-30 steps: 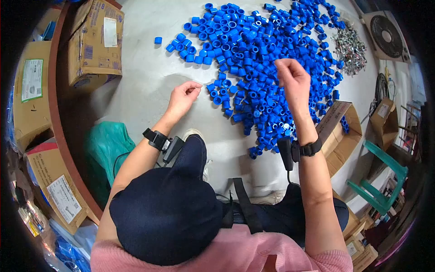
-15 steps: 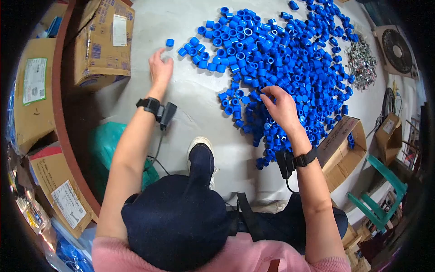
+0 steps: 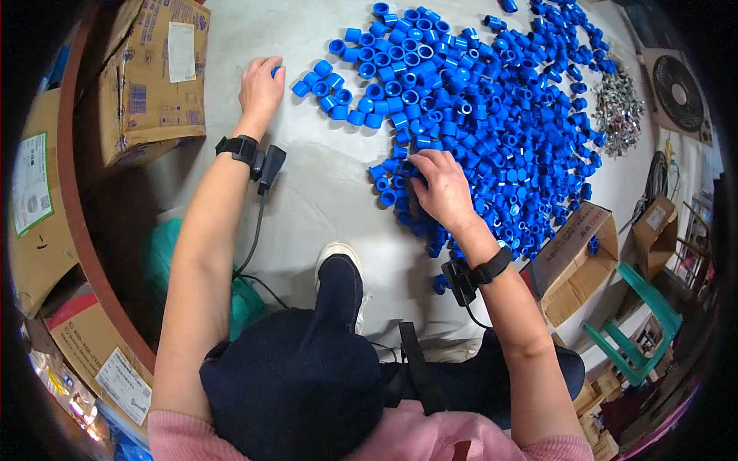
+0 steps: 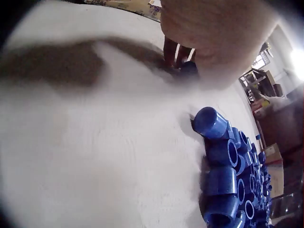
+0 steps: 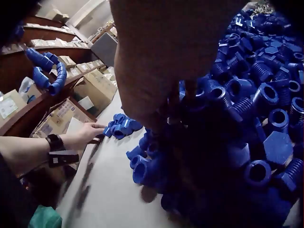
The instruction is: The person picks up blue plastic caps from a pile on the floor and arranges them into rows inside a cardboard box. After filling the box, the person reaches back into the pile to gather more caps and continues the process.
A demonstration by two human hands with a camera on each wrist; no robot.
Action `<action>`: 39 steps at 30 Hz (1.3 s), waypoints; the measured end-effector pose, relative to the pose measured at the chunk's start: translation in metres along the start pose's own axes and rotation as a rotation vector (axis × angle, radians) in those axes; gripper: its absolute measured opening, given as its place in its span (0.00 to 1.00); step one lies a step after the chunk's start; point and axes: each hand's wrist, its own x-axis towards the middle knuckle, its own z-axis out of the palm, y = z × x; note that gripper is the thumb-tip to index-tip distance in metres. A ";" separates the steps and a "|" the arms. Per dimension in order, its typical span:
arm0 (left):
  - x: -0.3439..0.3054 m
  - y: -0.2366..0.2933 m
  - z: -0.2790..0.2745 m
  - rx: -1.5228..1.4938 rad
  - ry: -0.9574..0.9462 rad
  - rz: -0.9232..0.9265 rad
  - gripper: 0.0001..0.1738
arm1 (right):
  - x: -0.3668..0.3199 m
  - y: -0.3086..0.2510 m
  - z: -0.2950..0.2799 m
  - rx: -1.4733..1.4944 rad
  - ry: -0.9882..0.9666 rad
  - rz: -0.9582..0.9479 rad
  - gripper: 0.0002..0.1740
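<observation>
My left hand [image 3: 261, 91] reaches to the floor left of the pile and holds a single blue pipe fitting [image 3: 274, 71], mostly hidden by its fingers. In the left wrist view, that fitting [image 4: 189, 70] shows dark between thumb and fingers. My right hand [image 3: 444, 188] is at the pile's near left edge, palm down, fingers slightly bent, thumb spread away from them. Its fingertips are in deep shadow in the right wrist view. Blue plastic pipe fittings [image 3: 492, 115] cover the floor in a wide heap, short round sockets and hex-headed threaded plugs [image 5: 279, 147] among them.
A closed cardboard box [image 3: 154, 107] stands left of my left hand. To the right are an open carton [image 3: 576, 261], a green plastic stool [image 3: 638, 330] and a fan [image 3: 676, 91]. A heap of small shiny parts [image 3: 617, 111] lies behind the pile. Green plastic [image 3: 246, 307] lies by my left arm.
My left hand has moved forward and left from beside the pile to the lone fitting and taken hold of it. The right hand has come back and left to the pile's near edge.
</observation>
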 end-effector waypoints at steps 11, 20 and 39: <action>-0.037 0.000 -0.012 -0.287 0.132 -0.008 0.14 | 0.006 0.002 0.006 -0.180 -0.064 -0.028 0.15; -0.036 0.069 -0.048 -0.610 0.044 -0.098 0.19 | 0.002 0.013 -0.036 -0.139 0.073 -0.012 0.15; -0.143 0.458 -0.082 -0.602 -0.784 0.750 0.15 | -0.219 0.168 -0.290 -0.115 0.275 0.675 0.17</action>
